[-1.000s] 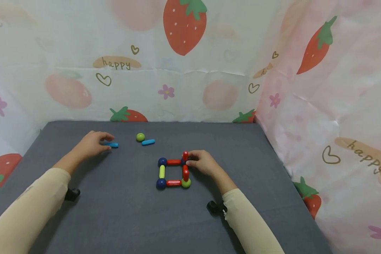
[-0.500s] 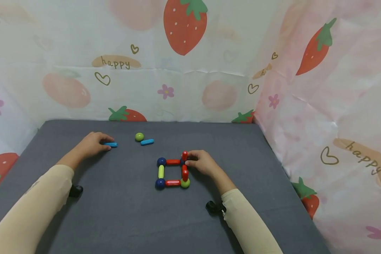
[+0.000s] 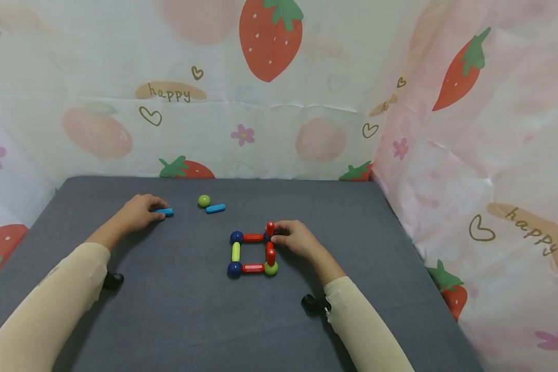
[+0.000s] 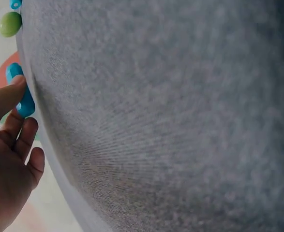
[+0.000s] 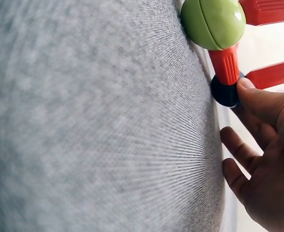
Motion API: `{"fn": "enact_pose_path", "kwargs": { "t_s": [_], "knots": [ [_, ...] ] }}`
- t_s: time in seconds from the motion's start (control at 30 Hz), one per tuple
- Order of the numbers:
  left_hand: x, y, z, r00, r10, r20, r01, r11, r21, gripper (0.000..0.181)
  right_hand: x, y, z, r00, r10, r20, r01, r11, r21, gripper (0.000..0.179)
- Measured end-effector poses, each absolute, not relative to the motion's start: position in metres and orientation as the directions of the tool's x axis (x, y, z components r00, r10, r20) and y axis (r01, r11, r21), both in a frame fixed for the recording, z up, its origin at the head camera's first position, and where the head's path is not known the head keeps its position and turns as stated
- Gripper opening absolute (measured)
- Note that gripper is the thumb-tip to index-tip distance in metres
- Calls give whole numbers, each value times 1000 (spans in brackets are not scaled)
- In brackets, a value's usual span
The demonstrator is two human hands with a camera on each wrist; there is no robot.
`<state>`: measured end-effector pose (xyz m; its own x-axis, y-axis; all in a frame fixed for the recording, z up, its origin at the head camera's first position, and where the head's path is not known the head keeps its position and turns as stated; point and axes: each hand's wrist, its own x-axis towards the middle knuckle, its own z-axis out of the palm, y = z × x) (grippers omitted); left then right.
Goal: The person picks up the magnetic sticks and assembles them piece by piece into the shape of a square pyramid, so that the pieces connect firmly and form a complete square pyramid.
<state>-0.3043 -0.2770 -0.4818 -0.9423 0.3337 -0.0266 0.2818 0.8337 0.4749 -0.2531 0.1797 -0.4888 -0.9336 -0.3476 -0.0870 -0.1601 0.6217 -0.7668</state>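
Grey cloth-covered bench point(image 3: 186, 325). Behind it and along both sides, pale sheeting point(image 3: 269, 155) printed with strawberries point(image 3: 270, 46), hearts point(image 3: 150, 116), pink flowers point(image 3: 243, 135).

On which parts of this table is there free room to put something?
Free: the front, between the sleeves and below the stick frame; also right, between the right hand and table edge. Crowded: back left, where the left hand, blue sticks and green ball gather.
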Motion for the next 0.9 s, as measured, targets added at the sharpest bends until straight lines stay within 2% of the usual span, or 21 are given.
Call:
{"fn": "enact_pose_path", "kwargs": {
  "t_s": [0.47, 0.9],
  "knots": [
    [-287, -262, -469, -943, 329, 45, 294, 767, 569, 31, -254, 181, -490, -931, -353, -94, -155, 615, -773, 27],
    [-256, -235, -451, -948, 310, 78, 280, 687, 670, 28, -253, 180, -489, -932, -349, -95, -151, 614, -775, 27]
  ]
}}
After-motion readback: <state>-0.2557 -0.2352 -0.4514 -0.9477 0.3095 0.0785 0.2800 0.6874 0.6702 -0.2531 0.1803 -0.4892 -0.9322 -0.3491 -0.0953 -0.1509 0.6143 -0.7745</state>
